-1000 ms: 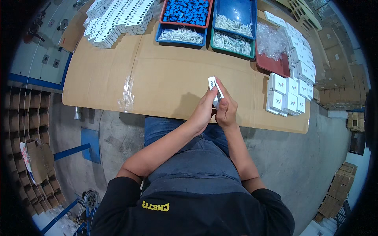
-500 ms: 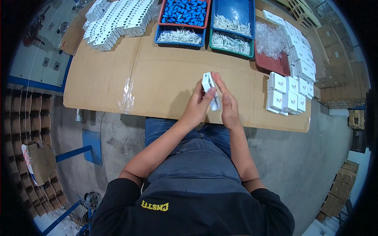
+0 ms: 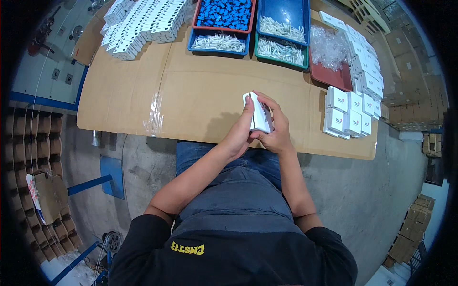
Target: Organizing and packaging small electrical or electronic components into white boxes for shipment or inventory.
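Between my two hands is a small white box (image 3: 259, 117), held tilted above the near edge of the cardboard-covered table. My left hand (image 3: 239, 131) grips its left side, with the thumb lying along the face near a narrow flap or second panel. Around the right side curl the fingers of my right hand (image 3: 278, 128), its thumb pressed at the lower corner. Part of the box is covered by my fingers, so I cannot tell whether its lid is fully closed.
At the back stand a red tray of blue pieces (image 3: 224, 14), a blue tray (image 3: 218, 42) and a green tray (image 3: 281, 51) of white sticks, and a red tray (image 3: 330, 78) with clear plastic bags. White boxes are stacked at far left (image 3: 148, 24) and right (image 3: 348, 112).
The box has turned so that its broader face shows. My right hand has gone from flat, straight fingers beside it to fingers wrapped around it.
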Demonstrator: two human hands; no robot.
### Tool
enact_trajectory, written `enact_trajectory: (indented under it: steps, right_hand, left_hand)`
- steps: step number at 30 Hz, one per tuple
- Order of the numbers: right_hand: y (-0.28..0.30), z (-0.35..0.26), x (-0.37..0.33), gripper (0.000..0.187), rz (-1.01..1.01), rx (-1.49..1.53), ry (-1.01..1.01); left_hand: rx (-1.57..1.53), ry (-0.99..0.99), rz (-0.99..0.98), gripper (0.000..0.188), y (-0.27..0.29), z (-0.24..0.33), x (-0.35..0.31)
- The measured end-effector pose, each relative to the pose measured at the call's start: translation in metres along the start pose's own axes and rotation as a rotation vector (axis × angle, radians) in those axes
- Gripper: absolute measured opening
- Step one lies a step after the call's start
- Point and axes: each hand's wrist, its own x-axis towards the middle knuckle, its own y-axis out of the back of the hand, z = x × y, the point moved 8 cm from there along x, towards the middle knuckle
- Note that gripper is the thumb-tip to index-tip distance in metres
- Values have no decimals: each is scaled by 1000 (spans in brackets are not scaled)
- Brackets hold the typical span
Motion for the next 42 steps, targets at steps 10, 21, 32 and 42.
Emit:
enact_trajectory:
  steps: [10, 21, 32, 42]
  right_hand:
    - [-4, -3, -8, 83, 42, -299, 199]
    - [-7, -2, -8, 81, 57, -203, 122]
    - [-1, 17, -3, 84, -29, 69, -268]
    - [0, -4, -5, 62, -166, 19, -248]
  left_hand:
    - [-69, -34, 39, 61, 13, -13, 10]
    - [-45, -17, 43, 61, 12, -10, 5]
    - [352, -433, -15, 69, 23, 18, 11]
    - [95, -168, 148, 86, 54, 9, 21]
